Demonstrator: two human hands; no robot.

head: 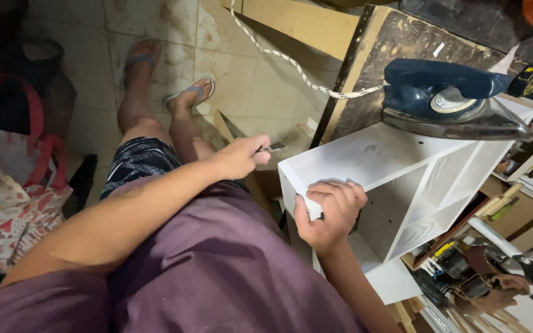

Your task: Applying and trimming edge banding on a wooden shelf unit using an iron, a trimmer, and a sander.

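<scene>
At centre right, a white-painted wooden shelf box [396, 179] is being steadied on its side, open face turned to the lower right, with flat smooth panels, faint wood grain on the inner walls and small drilled holes along one inside panel.

Right hand [330, 213]: is being kept closed over the near corner edge of the box, fingers curled on top of the panel, thumb pressed against the narrow end face.

Left hand [240, 156]: is being held closed in a fist around a small blade tool [271, 148], a short grey metal tip showing past the fingers and being pointed toward the top left edge of the box, just beside it; contact with the edge cannot be told.

Clothes iron [454, 102]: dark blue rounded plastic body, round pale dial, polished metal soleplate tapering to a point; is being rested flat on the top panel of the box. Its braided white-and-dark cord [291, 61] is being trailed across the floor to the upper left.

Worn dark board [402, 43]: rough, scuffed, pale wood edge, lying behind the box.

Floor tiles [242, 80]: pale, square, stained.

Patterned fabric bag [7, 185]: red handles, standing at far left.

Purple shirt, dark patterned shorts and grey flip-flops are being worn.
</scene>
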